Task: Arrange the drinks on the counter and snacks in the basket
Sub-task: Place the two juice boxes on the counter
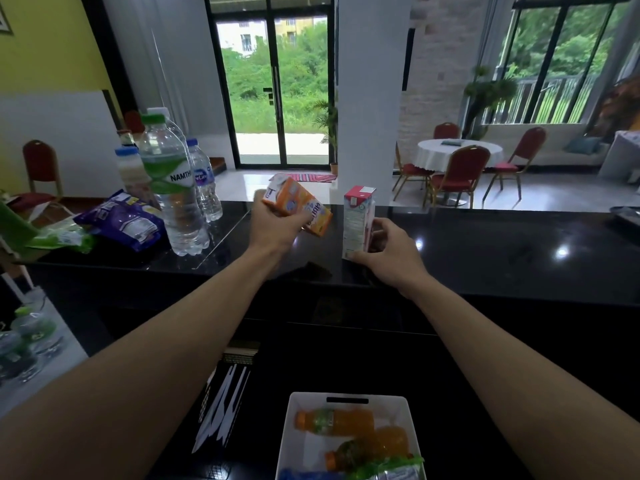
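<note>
Step in hand: setting drink cartons on the counter point(485, 244). Left hand point(277, 230) had its fingers curled round the orange carton point(298, 206), which was tilted, lower corner close to the counter top; couldn't tell if it touched. Right hand point(388, 251) had thumb and fingers clamped on the lower part of the pink carton point(358, 220), which stood upright on the counter just right of the orange one. Large water bottle point(169, 188), small water bottle point(206, 181) and a milky bottle point(133, 171) were grouped at the counter's left end. Sorting looked well short of done: purple snack bag point(124, 223) and green snack bag point(62, 237) lay on the counter beside the bottles, and two orange juice bottles point(332, 422) lay in the white basket point(287, 438) below, next to a green packet point(388, 467). Next move probably needed the orange carton righted and set down beside the pink one, then both grips released. After that, likely a swap: juice bottles up, snack bags down.
</note>
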The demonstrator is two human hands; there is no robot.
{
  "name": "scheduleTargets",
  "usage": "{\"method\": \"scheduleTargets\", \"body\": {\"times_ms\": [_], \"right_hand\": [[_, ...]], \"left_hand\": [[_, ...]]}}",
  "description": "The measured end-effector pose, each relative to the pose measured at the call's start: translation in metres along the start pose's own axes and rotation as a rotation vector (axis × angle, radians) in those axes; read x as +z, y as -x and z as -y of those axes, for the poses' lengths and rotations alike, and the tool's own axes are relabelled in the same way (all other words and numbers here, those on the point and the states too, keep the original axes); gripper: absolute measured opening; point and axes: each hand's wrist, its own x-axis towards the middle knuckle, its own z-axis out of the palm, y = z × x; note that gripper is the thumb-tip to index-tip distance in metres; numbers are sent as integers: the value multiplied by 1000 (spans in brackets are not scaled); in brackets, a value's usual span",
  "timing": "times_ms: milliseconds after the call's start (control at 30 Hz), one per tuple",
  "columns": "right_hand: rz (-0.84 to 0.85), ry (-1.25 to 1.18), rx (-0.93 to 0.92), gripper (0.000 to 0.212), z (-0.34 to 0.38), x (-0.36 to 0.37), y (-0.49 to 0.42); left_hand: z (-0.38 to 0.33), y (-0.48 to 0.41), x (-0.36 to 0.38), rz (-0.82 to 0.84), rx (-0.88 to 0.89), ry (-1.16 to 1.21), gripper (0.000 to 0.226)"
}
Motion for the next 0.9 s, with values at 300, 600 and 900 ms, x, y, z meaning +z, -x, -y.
{"method": "scheduleTargets", "body": {"times_ms": [300,600,900], "right_hand": [[-5,5,-5,65,-1,0,1],[1,15,-10,67,1,-1,1],[-14,28,-10,65,2,1,2]], "left_hand": [[-7,-1,-8,71,13,-216,37],[-10,5,-31,89,206,-495,74],[4,12,-26,206,130,-966,51]]}}
